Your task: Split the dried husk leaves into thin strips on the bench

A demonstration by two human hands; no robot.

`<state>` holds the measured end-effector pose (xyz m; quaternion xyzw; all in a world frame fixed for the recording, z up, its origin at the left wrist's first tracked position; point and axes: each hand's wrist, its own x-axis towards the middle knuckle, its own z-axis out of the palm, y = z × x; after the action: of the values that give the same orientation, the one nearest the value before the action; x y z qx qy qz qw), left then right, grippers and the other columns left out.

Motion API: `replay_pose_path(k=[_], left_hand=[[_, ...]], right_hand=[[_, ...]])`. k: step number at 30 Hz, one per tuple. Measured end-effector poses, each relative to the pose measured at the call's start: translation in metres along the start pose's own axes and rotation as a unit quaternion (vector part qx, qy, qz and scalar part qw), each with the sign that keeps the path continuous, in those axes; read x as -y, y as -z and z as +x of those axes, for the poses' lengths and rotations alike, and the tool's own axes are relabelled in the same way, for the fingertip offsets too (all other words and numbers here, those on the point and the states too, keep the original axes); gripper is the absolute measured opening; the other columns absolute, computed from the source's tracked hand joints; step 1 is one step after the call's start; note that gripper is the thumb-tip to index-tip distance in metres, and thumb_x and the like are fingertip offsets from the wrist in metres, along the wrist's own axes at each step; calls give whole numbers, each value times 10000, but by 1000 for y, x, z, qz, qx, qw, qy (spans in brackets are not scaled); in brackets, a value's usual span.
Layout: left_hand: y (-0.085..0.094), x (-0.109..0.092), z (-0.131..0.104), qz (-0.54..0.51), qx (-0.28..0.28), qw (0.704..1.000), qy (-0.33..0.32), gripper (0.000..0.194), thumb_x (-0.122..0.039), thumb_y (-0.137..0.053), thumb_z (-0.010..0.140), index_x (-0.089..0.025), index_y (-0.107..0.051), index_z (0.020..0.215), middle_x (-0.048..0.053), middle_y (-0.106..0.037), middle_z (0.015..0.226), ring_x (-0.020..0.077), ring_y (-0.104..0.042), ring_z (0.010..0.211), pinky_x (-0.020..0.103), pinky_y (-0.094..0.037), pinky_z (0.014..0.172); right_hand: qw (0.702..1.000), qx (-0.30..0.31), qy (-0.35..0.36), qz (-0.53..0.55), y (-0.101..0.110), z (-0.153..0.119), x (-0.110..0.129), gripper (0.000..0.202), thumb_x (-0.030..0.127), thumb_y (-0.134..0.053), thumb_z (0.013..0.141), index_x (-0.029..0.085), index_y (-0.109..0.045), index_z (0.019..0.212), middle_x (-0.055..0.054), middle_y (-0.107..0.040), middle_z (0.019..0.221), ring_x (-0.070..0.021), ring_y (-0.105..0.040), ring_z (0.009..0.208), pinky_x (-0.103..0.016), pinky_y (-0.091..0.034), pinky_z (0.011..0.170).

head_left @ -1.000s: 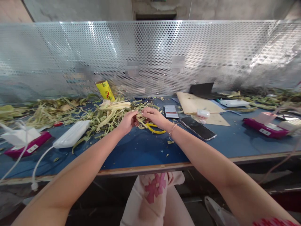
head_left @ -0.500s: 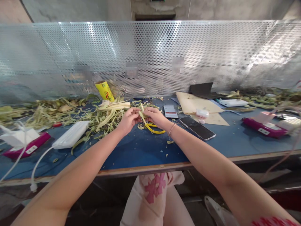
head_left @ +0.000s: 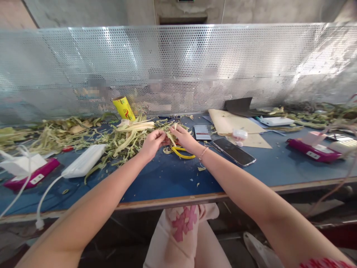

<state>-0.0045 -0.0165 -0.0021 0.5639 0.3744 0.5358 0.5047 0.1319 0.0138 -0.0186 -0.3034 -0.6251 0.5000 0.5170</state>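
My left hand and my right hand meet over the blue tabletop, fingers closed in pinches. A pale green strip of plant stalk or leaf is between them, gripped by the right fingers. The left fingertips press together at the strip's left side; a bit of greenery seems to be in them, though it is partly hidden. Just below the right hand lies a yellow-handled tool, its other end hidden. Left of the hands spreads a heap of dry, yellow-green plant stalks.
A yellow cardboard tube leans behind the heap. Rightward lie a card, a black phone, an earbud case and beige paper. At left are a white power bank and a magenta power strip. A perforated metal screen borders the back.
My hands have drawn slightly apart, and the plant strip between them now leans toward the right hand. The things on the table have stayed put.
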Motion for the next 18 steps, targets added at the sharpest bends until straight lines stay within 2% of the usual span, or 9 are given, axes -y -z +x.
replay_pose_path(k=[3,5,9,11,14,18], left_hand=[[-2,1,0,-8,-5,1000,8,155,-217,-611,689,-149,-474,664,-21,-558,600,98,-558,570,252,-491,614],[-5,2,0,-18,-10,1000,20,154,-217,-570,725,-161,-439,668,-32,-531,586,100,-549,553,247,-482,581],[-14,7,-3,3,-64,997,33,134,-255,-438,828,-192,-385,722,-56,-462,548,99,-506,463,247,-453,509],[-17,12,-4,60,-108,992,-3,136,-277,-379,866,-206,-368,751,-70,-414,519,88,-443,395,230,-409,456],[-19,18,-4,138,-153,976,-69,153,-323,-361,883,-219,-349,772,-82,-346,499,81,-372,368,223,-352,433],[-15,23,-1,196,-191,953,-130,172,-345,-408,868,-213,-364,767,-56,-380,561,98,-416,478,243,-368,519]], right_hand=[[996,-8,26,-86,1,0,0,245,421,-463,777,193,-439,692,49,-395,591,-81,-382,533,-209,-334,500],[983,-37,81,-159,0,-1,2,256,374,-434,810,194,-391,634,49,-359,573,-85,-352,536,-220,-314,520],[920,-82,228,-308,-5,-5,3,288,288,-409,860,193,-352,594,18,-375,624,-115,-381,640,-248,-343,631],[899,-76,262,-343,-10,-7,2,283,286,-390,882,190,-388,616,3,-385,669,-121,-395,667,-250,-356,658],[888,-71,272,-365,-15,-9,2,291,295,-364,902,185,-426,640,-4,-388,690,-118,-400,654,-241,-363,652],[887,-76,278,-361,-16,-11,4,325,321,-366,904,183,-437,618,1,-401,656,-113,-396,625,-229,-353,630]])
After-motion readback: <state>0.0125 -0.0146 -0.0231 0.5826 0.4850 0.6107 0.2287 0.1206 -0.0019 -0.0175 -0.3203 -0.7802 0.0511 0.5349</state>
